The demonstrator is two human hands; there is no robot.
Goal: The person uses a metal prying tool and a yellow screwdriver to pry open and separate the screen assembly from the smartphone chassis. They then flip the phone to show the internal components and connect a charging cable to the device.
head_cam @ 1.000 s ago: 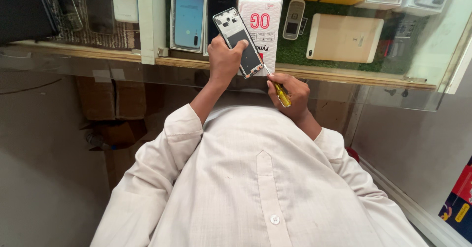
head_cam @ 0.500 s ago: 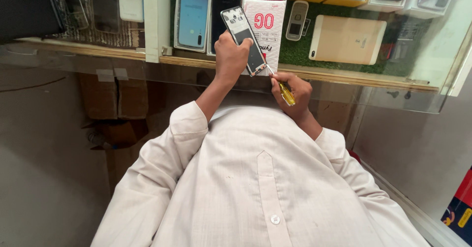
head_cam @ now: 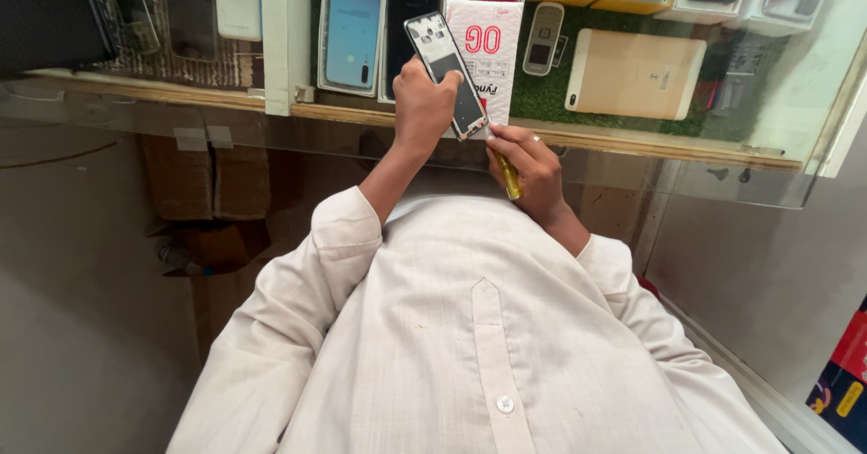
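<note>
Left hand [head_cam: 424, 102] clamped on opened phone [head_cam: 444, 73] above glass desk [head_cam: 632, 160], right hand [head_cam: 533, 169] gripping yellow-handled screwdriver [head_cam: 508, 176] at its lower edge; back cover off, innards apparently still in.

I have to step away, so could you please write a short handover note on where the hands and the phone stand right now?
Left hand: grips the opened phone, back cover off, insides facing up, above the glass counter.
Right hand: holds a yellow-handled screwdriver, tip at the phone's lower edge.
Done: back cover is off.
Left: work at the lower edge is under way; I cannot tell whether any screws are out.
</note>
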